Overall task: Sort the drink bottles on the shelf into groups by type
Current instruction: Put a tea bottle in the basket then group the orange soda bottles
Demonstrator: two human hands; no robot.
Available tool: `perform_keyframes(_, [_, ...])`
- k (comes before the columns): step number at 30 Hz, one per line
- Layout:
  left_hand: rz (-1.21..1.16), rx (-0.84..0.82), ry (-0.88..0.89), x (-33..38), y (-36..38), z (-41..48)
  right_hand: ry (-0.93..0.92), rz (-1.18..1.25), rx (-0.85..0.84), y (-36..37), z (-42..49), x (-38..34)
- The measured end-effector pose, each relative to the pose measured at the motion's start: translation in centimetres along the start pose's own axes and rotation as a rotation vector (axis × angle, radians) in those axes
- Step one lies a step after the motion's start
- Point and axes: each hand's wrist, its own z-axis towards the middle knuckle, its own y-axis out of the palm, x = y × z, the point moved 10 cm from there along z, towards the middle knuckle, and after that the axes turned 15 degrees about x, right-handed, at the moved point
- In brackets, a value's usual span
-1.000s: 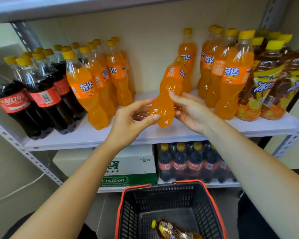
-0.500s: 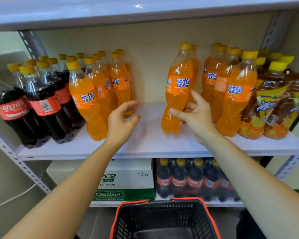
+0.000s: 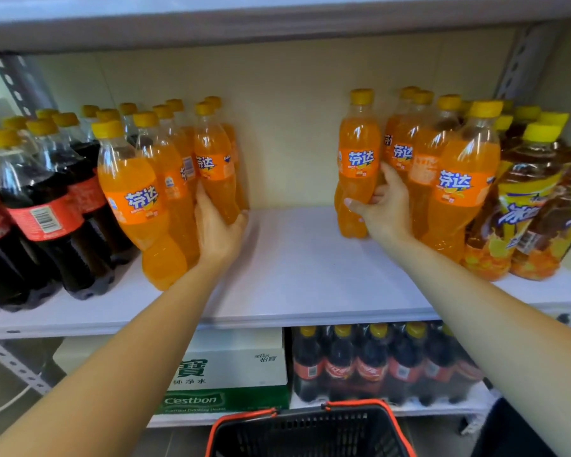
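On the white shelf (image 3: 297, 275) stand several cola bottles (image 3: 43, 206) at the left, then a group of orange soda bottles (image 3: 139, 199). My left hand (image 3: 216, 225) grips the rightmost orange bottle of that group (image 3: 213, 166) low on its body. Across a bare gap, my right hand (image 3: 384, 206) grips another upright orange soda bottle (image 3: 358, 153) at its waist, beside a second orange group (image 3: 455, 179). Iced tea bottles (image 3: 524, 199) with yellow caps fill the far right.
The shelf above (image 3: 277, 24) hangs low over the bottle caps. Below are a Cestbon water carton (image 3: 228, 380) and a pack of cola bottles (image 3: 376, 364). A black basket with an orange rim (image 3: 310, 430) sits at the bottom edge.
My right hand stood the orange bottle upright and carried it right, up to the right orange group. My left hand let go of it, moved left and took hold of an orange bottle there.
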Motion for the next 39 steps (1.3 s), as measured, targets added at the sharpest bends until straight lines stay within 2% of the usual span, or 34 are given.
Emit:
perform_keyframes(5, [0.147, 0.064, 0.042, -0.3, 0.5, 0.2, 0.025, -0.063, 0.011, 0.9, 1.5, 1.9])
perform_keyframes(10, [0.192, 0.066, 0.001, -0.9, 1.3, 0.8, -0.002, -0.158, 0.030, 1.2, 2.4, 2.5])
perform_keyframes(16, [0.045, 0.012, -0.037, -1.2, 1.6, 1.6, -0.014, -0.240, -0.031, 1.1, 2.0, 2.7])
perform_keyframes(23, [-0.213, -0.245, 0.000, 0.8, 1.6, -0.7, -0.013, -0.254, -0.037, -0.5, -2.2, 1.0])
perform_keyframes(25, [-0.250, -0.319, 0.002, 1.7, 1.3, -2.0, -0.005, -0.270, -0.104, -0.4, -4.3, 0.6])
perform_keyframes(29, [-0.293, -0.415, 0.025, 4.1, 0.0, -5.0, 0.003, -0.255, -0.424, 1.4, -10.1, 0.6])
perform_keyframes(31, [-0.318, -0.447, 0.032, 5.5, -0.9, -6.5, -0.017, -0.242, -0.509, 1.6, -12.6, 0.3])
perform_keyframes(35, [-0.409, -0.522, -0.009, 7.2, -2.0, -9.7, -0.032, -0.185, -0.540, 1.1, -15.0, -0.6])
perform_keyframes(39, [-0.498, -0.529, -0.093, 7.5, -2.4, -11.1, -0.010, -0.053, -0.555, 0.8, -15.9, -1.6])
